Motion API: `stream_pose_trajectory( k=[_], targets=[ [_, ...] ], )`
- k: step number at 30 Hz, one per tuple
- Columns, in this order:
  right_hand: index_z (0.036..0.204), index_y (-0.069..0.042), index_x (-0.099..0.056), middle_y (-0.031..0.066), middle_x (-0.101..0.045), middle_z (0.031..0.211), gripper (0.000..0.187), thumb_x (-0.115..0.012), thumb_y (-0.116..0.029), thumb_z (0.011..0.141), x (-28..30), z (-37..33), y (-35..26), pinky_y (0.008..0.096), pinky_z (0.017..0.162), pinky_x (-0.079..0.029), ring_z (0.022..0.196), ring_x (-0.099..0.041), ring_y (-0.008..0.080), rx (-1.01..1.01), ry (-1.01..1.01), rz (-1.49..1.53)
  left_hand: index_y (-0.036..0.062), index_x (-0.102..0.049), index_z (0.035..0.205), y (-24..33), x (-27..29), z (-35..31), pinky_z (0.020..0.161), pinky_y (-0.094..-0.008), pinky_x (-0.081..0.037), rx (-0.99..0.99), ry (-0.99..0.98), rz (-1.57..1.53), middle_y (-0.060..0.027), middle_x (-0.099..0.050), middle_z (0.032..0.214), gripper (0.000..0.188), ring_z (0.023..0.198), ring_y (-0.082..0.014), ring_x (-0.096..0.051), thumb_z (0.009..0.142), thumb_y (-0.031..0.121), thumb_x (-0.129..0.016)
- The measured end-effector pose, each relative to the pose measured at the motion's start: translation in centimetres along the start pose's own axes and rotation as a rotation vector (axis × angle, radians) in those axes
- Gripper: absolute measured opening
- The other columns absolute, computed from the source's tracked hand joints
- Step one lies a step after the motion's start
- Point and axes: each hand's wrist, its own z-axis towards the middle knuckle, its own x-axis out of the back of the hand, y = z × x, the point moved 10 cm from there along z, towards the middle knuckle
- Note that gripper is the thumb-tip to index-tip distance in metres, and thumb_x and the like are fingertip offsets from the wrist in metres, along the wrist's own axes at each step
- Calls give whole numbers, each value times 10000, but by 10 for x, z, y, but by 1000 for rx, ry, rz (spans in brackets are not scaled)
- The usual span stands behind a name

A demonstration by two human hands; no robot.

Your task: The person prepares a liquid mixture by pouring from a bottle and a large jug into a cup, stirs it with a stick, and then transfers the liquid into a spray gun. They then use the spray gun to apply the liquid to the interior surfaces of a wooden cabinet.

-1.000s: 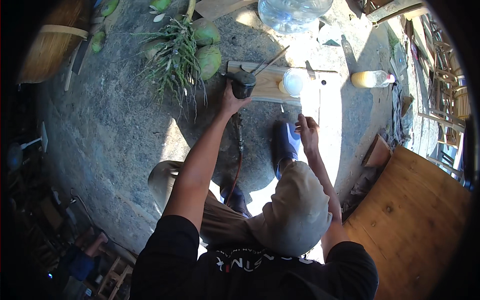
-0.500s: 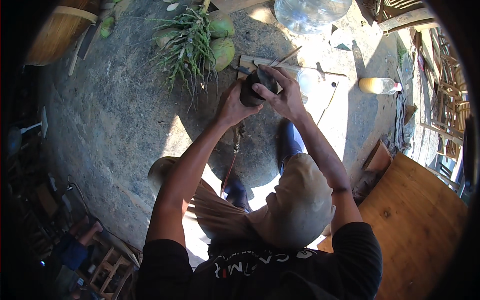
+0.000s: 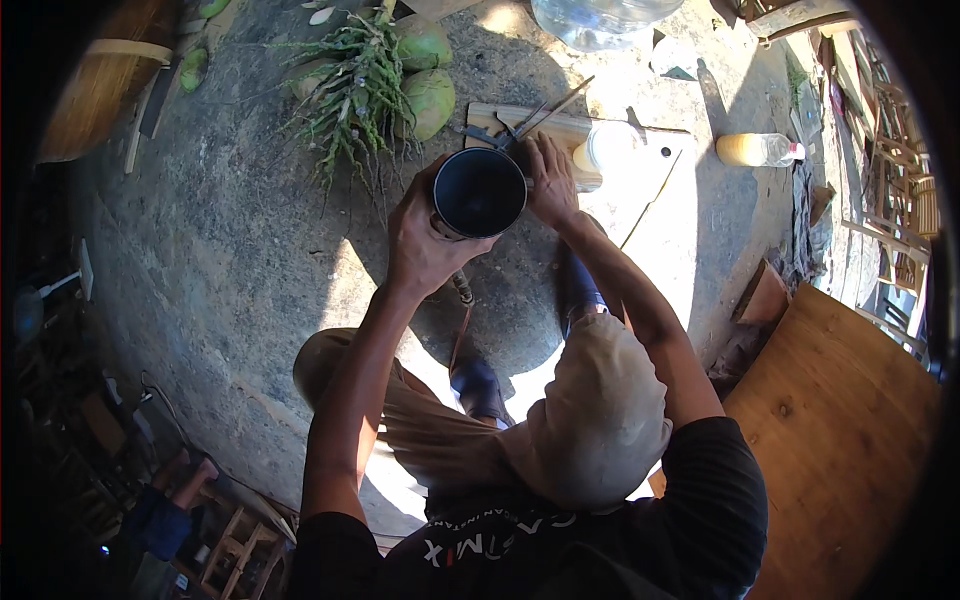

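Observation:
A dark, round cup (image 3: pixel 480 193) faces up toward me, so I see down into its black inside. My left hand (image 3: pixel 425 240) is closed around its left and lower side. My right hand (image 3: pixel 550 182) is at the cup's right side with fingers stretched out and away from me; whether it touches the wall is hard to tell. Just beyond that hand a pale wooden board (image 3: pixel 565 125) lies on the ground. On it are a dark caliper-like tool (image 3: pixel 492 136), a thin stick (image 3: pixel 558 104) and a small whitish tub (image 3: pixel 597 150).
Green coconuts (image 3: pixel 430 103) and a stringy green stalk bunch (image 3: pixel 362 100) lie at the far left of the board. A large clear water jug (image 3: pixel 605 20) stands beyond it. To the right are a bottle of yellowish liquid (image 3: pixel 755 150) and a wooden panel (image 3: pixel 830 430).
The cup has tipped so its open mouth now faces me, and it has shifted slightly left and nearer. My right hand has loosened from around it to its right side, fingers extended.

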Motion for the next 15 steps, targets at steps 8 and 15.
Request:
stream_pose_trajectory(
  k=[8,15],
  targets=[
    [1435,6,-471,190,-587,1338,819,-932,-348,858,56,-99,110,404,1042,-519,1280,-587,281,-752,193,380,8,-603,1408,-8,-3,11,1028,-415,-593,66,-15,-115,-157,-707,1334,835,1202,-275,-718,675,54,-1001],
    [1526,-1,-390,166,-447,1537,949,-963,-276,822,16,-30,145,393,1178,-415,1433,-444,262,-517,188,772,-3,-613,1394,-10,-18,20,1009,-421,-603,26,-27,-71,-167,-711,1322,808,1189,-280,-726,693,104,-1000]
  ],
)
